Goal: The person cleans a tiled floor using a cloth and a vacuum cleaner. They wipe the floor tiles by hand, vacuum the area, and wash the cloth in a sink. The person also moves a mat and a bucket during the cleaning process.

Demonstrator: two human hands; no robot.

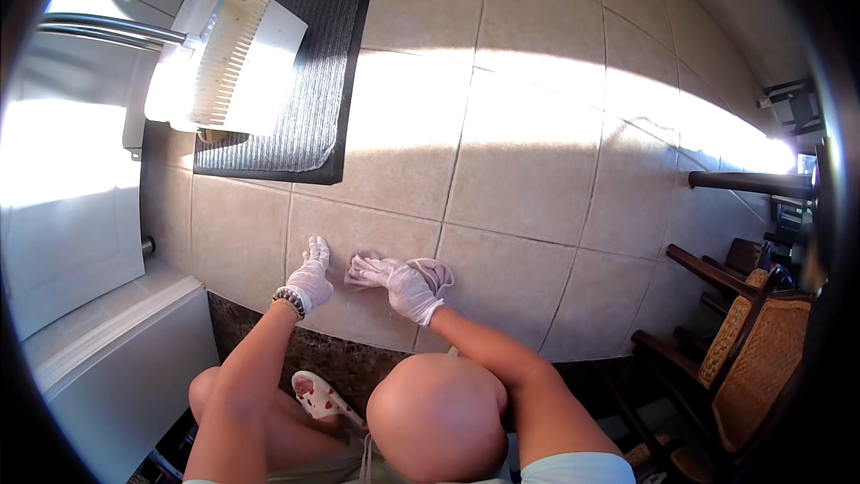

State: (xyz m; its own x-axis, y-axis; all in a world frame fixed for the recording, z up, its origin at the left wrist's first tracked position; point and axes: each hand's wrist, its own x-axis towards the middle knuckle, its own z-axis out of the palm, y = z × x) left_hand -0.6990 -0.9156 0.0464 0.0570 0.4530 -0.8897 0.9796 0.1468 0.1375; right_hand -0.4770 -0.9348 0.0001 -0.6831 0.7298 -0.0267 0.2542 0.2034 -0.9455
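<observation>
My right hand (pixel 411 290), in a thin whitish glove, presses a pinkish cloth (pixel 435 274) flat on the beige tile floor (pixel 510 282). Part of the cloth is bunched beside the wrist, and part lies under the fingers. The tile around the fingertips looks damp. To the left, my left hand (pixel 313 277) wears a matching glove and leans on the same floor with its fingers stretched forward. Nothing shows in it. A beaded bracelet (pixel 289 300) circles that wrist.
A white long-handled dustpan (pixel 275 47) with a comb edge stands over a dark ribbed mat (pixel 316 121) at upper left. White cabinet doors (pixel 74 228) and an open white panel (pixel 134 356) flank the left. Wooden chairs with woven parts (pixel 759 363) stand right. Sunlight glares across the tiles.
</observation>
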